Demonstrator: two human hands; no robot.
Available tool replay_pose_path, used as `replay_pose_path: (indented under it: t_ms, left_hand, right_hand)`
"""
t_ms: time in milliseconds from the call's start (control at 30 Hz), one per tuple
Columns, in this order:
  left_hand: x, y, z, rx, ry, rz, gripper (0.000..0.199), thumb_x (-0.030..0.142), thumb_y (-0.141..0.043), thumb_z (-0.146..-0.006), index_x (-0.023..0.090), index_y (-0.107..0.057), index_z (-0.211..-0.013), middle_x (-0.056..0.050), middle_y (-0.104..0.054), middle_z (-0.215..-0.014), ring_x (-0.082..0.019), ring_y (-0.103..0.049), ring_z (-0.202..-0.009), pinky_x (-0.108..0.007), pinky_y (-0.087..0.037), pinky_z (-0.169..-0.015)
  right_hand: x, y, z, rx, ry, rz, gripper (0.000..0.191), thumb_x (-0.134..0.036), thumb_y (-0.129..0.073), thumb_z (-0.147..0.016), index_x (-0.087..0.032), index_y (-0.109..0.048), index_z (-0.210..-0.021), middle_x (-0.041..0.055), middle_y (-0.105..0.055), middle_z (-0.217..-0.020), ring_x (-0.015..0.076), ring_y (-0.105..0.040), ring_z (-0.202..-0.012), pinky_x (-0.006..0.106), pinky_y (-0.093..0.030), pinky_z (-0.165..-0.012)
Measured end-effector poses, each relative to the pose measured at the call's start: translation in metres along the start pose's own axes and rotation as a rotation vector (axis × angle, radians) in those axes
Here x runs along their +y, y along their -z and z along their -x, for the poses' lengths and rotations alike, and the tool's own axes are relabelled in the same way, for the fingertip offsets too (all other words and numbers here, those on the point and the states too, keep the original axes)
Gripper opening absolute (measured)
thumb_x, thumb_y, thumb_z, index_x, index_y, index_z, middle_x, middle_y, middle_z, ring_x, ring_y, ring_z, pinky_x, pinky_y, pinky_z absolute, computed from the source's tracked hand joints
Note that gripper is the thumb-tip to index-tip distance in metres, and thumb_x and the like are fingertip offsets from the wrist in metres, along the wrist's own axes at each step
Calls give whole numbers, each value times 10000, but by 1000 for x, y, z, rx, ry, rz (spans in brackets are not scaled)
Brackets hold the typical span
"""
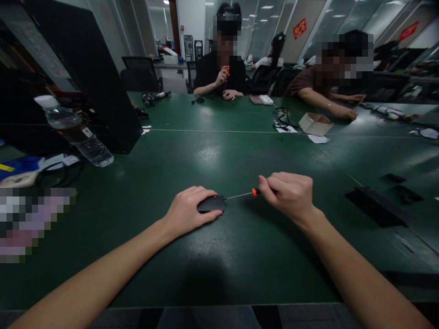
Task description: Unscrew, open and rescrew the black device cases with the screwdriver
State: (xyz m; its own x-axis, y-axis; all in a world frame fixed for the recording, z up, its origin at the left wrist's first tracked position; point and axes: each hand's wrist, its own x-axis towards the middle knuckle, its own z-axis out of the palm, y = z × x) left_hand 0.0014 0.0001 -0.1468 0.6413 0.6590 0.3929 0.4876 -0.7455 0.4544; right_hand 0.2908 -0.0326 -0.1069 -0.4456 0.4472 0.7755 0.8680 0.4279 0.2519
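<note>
A dark computer mouse (211, 204) lies on the green table, and my left hand (190, 208) is closed around it, thumb on the near side and fingers on the far side. To its right, my right hand (290, 194) is wrapped round the handle of a screwdriver (254, 192) with an orange collar. The thin metal shaft points left, and its tip meets the right end of the mouse. Most of the handle is hidden inside my fist.
A plastic water bottle (77, 130) stands at the left beside a large black case (85, 68). Flat black parts (375, 205) lie at the right. Across the table, one person (219, 68) holds an orange-handled tool; another (322, 87) leans over near a small box (315, 124) and cables (283, 118).
</note>
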Motion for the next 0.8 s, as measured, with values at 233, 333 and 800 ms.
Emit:
replay_pose_path:
  t_ms: [233, 333, 800]
  left_hand:
    - [0, -1, 0, 3, -4, 6, 394, 445, -763, -874, 192, -704, -1170, -72, -761, -1094, -256, -708, -985, -420, -562, -905]
    - [0, -1, 0, 6, -8, 4, 392, 442, -761, -877, 187, -704, -1169, -76, -761, -1096, -255, -708, -987, -420, -563, -907]
    - [1, 1, -2, 11, -37, 26, 380, 422, -748, -889, 190, -714, -1189, -79, -764, -1121, -256, -710, -1004, -427, -560, -925]
  right_hand:
    - [2, -2, 2, -1, -14, -1, 501, -222, -615, -954, -179, -463, -479, -46, -453, -452, 61, -384, -423, 243, -259, -479]
    - [2, -3, 2, -6, -15, -11, 502, -224, -605, -959, -178, -465, -479, -44, -456, -450, 60, -386, -423, 243, -257, -478]
    - [5, -10, 8, -135, -194, -148, 546, -302, -513, -994, -188, -459, -463, -29, -456, -441, 72, -401, -420, 263, -268, -486]
